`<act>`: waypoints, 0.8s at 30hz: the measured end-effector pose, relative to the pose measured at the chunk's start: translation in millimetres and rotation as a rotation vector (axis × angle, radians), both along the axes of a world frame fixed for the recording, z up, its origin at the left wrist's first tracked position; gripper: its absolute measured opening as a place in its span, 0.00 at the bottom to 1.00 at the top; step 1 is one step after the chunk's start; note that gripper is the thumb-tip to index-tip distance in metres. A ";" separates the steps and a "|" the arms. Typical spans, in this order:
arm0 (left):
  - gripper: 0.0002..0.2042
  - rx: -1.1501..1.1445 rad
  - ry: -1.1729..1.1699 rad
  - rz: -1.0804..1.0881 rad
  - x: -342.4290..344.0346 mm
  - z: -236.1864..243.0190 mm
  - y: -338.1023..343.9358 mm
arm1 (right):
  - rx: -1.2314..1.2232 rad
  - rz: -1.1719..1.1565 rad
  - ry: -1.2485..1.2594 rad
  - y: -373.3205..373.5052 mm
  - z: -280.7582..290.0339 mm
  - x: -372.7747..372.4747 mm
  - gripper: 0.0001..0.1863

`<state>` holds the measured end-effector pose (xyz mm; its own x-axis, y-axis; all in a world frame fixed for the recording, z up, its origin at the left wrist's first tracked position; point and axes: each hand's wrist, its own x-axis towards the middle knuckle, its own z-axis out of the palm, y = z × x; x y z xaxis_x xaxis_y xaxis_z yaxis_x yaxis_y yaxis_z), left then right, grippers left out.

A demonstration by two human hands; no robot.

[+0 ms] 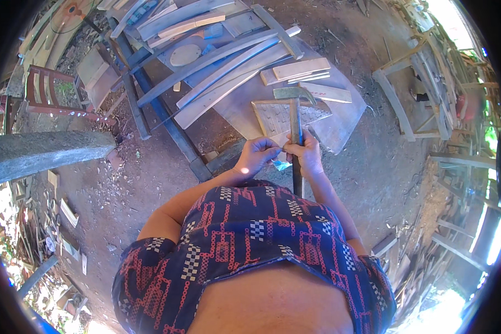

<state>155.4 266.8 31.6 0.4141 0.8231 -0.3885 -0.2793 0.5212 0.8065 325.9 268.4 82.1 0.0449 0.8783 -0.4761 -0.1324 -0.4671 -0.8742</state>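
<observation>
My right hand [307, 151] is closed round the upright handle of a claw hammer [295, 116], whose head lies at the top over a wedge-shaped wooden piece [267, 116] on a pale board [342, 131]. Just left of the handle my left hand [257, 154] is pinched, its fingertips close to those of my right hand; whatever it holds is too small to make out. A small light-blue object [281, 165], perhaps plastic, shows below my fingers.
Long planks [217, 83] and short boards [300, 69] lie across the work surface ahead. A concrete post [50, 150] and red chair [50, 92] are at left, a wooden frame [401, 106] at right. Wood scraps [67, 214] litter the ground.
</observation>
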 end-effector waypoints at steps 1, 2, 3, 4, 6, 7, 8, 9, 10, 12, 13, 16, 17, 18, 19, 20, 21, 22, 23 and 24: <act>0.06 0.020 -0.017 -0.008 0.4 0.8 -0.8 | 0.001 0.002 0.014 1.7 1.1 -0.2 0.16; 0.06 0.033 -0.014 0.014 0.9 1.1 -1.2 | 0.004 0.011 0.051 3.1 2.0 -0.3 0.16; 0.05 0.047 -0.012 0.035 1.2 1.0 -1.3 | 0.006 -0.002 0.031 4.8 2.9 -0.3 0.16; 0.05 0.051 -0.010 0.028 1.8 0.7 -1.4 | -0.004 0.008 0.048 6.2 3.6 -0.3 0.16; 0.05 0.124 0.028 0.081 3.0 -1.1 -0.3 | -0.009 0.011 0.069 8.6 5.3 -0.7 0.16; 0.05 0.146 0.012 0.076 4.4 -2.3 0.2 | -0.013 0.019 0.078 9.5 5.8 -1.0 0.16; 0.04 0.212 0.062 0.122 6.0 -3.4 0.5 | -0.025 0.022 0.097 10.4 6.4 -1.6 0.16; 0.04 0.269 0.128 0.169 7.3 -4.3 0.8 | -0.013 0.019 0.090 11.1 6.6 -2.4 0.16; 0.04 0.281 0.113 0.161 7.9 -5.0 1.2 | -0.015 0.024 0.087 11.8 6.7 -3.3 0.15; 0.04 0.302 0.102 0.201 7.9 -5.7 3.4 | -0.015 0.023 0.088 12.7 6.4 -4.8 0.15; 0.04 0.318 0.091 0.202 5.8 -5.9 6.0 | -0.009 0.031 0.071 13.0 6.2 -5.2 0.13; 0.06 0.359 0.336 0.150 -7.1 -9.9 31.4 | 0.006 0.013 0.082 13.0 5.6 -3.4 0.11; 0.06 0.465 0.479 0.166 -11.2 -13.2 46.7 | 0.012 -0.008 0.116 12.4 5.7 -1.6 0.09; 0.06 0.597 0.615 0.199 -14.7 -17.4 62.0 | 0.012 -0.014 0.109 11.7 6.1 0.5 0.09; 0.06 0.572 0.621 0.177 -17.6 -22.3 77.2 | 0.022 -0.032 0.103 10.7 6.4 3.0 0.09; 0.07 0.653 0.689 0.193 -19.3 -27.6 92.5 | 0.034 -0.049 0.097 9.6 6.9 5.6 0.08; 0.07 0.717 0.779 0.211 -19.3 -33.2 104.5 | 0.036 -0.053 0.096 8.2 7.2 8.0 0.08; 0.07 0.737 0.753 0.208 -18.1 -38.7 114.2 | 0.026 -0.068 0.093 6.5 7.5 10.3 0.08; 0.07 0.725 0.793 0.178 -16.4 -43.7 121.9 | 0.020 -0.079 0.102 4.7 7.5 12.2 0.08; 0.07 0.713 0.842 0.148 -14.5 -47.9 127.2 | 0.018 -0.086 0.089 2.6 7.3 14.0 0.08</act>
<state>140.9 394.0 -16.3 0.1205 0.9893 0.0822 0.4767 -0.1303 0.8693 339.9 271.0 89.3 0.0788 0.8816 -0.4653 -0.2488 -0.4346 -0.8656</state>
